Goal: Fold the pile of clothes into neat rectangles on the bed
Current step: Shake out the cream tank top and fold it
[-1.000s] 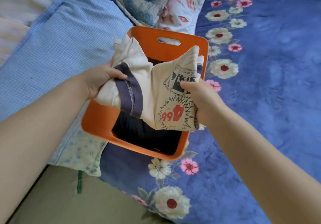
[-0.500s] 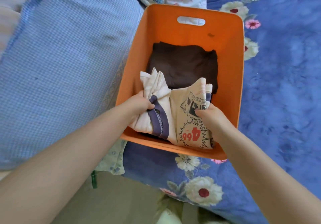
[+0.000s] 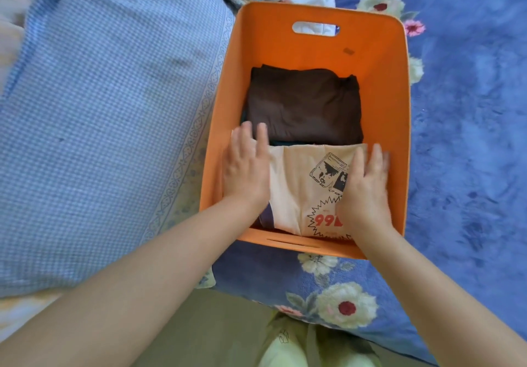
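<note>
cream shirt (image 3: pixel 296 187) in orange bin (image 3: pixel 379 104), under both flat hands

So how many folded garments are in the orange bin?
2 clearly: a dark brown one at the far end, a cream printed one nearest, under both hands. A teal edge hints at more beneath.

Bright, even daylight with soft, faint shadows and no glare. Motion blur on fingers (image 3: pixel 251 135) of both hands. Wide-angle bending at edges; slightly soft throughout.
</note>
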`<state>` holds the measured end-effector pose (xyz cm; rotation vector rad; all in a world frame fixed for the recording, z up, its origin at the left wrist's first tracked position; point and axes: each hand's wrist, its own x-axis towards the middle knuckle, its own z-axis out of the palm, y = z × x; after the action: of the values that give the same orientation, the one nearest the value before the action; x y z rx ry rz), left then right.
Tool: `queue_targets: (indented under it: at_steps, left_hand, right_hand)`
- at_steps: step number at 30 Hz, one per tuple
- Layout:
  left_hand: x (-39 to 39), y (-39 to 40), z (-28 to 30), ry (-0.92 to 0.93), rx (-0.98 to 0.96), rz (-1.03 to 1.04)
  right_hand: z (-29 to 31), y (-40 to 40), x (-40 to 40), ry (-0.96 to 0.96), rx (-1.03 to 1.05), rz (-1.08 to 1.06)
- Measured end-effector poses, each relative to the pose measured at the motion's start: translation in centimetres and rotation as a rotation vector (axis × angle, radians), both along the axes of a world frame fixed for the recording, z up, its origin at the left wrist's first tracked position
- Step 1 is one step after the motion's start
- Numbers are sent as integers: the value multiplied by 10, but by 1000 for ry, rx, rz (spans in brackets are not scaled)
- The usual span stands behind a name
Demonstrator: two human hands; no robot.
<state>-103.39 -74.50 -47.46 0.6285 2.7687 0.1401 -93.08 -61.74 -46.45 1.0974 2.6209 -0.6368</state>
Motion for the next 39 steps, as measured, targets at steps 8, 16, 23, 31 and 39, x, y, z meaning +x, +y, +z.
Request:
queue_targets:
  at_steps: [8, 16, 23, 31, 39]
  left_hand:
    - [-7, 17, -32, -171, -28, 141]
    - [-9, 3, -77, -190, 30, 188]
    - [-7, -4, -111, -154, 220, 179]
    - [-7, -1, -135, -106, 184, 169]
    - [-6, 2, -122, -145, 123, 187]
  right_hand:
    - [-25, -7, -28, -110, -88, -86]
    - [-74, -3, -12, -120, -33, -31]
    - [-104, -8, -14, 13, -67, -133]
    - [-136, -11, -12, 52, -11, -166]
    - [-113, -11, -26, -97, 1, -133]
